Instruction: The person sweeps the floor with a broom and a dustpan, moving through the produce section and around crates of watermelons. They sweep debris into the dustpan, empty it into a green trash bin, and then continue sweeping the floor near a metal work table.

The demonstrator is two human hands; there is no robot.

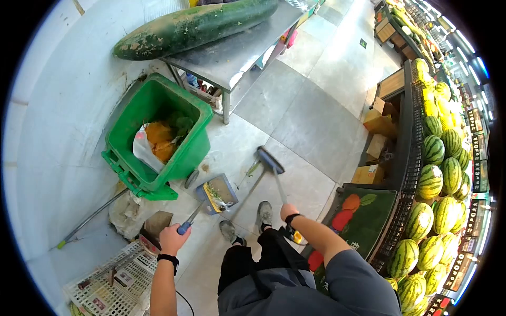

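My left hand (171,239) is closed around the blue-ended handle of a dustpan (230,188). The dustpan's grey-blue tray rests on the tiled floor with green scraps and litter inside. In my right hand (289,211) is the pole of a broom (271,160), fingers wrapped round it. The broom's dark head touches the floor ahead of my feet, to the right of the dustpan. A green vegetable scrap (253,168) lies just left of the broom head.
A green wheeled bin (196,124) holding bags stands at left, beside a metal table (232,58) bearing a large winter melon (195,30). Watermelons (433,150) fill a rack along the right. White plastic crates (118,282) sit at lower left, near a leaning pole (92,218).
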